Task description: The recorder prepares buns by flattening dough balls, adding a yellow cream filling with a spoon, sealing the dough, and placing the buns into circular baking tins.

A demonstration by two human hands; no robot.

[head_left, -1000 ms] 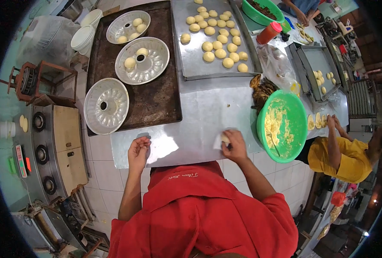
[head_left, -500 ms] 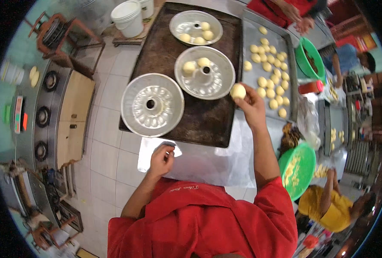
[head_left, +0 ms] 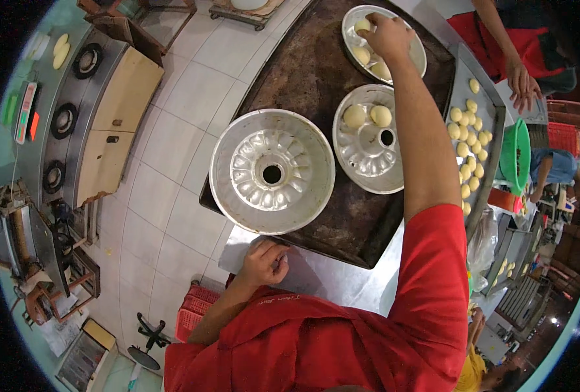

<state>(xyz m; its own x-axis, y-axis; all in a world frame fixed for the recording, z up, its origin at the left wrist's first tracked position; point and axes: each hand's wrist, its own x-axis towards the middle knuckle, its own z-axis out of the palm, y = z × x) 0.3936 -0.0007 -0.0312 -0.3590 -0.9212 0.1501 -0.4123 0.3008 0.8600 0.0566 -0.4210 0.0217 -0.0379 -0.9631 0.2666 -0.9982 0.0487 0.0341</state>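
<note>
My right hand [head_left: 389,38] reaches over the far fluted ring pan [head_left: 415,57], its fingers on a pale dough ball [head_left: 362,26] at the pan's left side. More dough balls [head_left: 362,55] lie below it in that pan; my hand and forearm hide part of the inside. The middle ring pan [head_left: 368,176] holds two dough balls [head_left: 381,115], and my forearm covers its right edge. Nearest to me on the left is a ring pan [head_left: 241,202] with nothing in it. My left hand [head_left: 264,261] rests loosely curled by the table's near edge, with nothing visible in it.
The pans stand on a dark baking tray [head_left: 329,245]. To the right, a metal tray [head_left: 496,140] carries several dough balls, with a green basin [head_left: 515,157] and a red-capped jar [head_left: 504,200] beyond. Another person's hand [head_left: 522,83] hangs at the upper right. Left is a stove [head_left: 64,121].
My right hand has carried the dough ball from beside the middle pan to the far pan. The view has shifted, and my left hand remains near the table edge.
</note>
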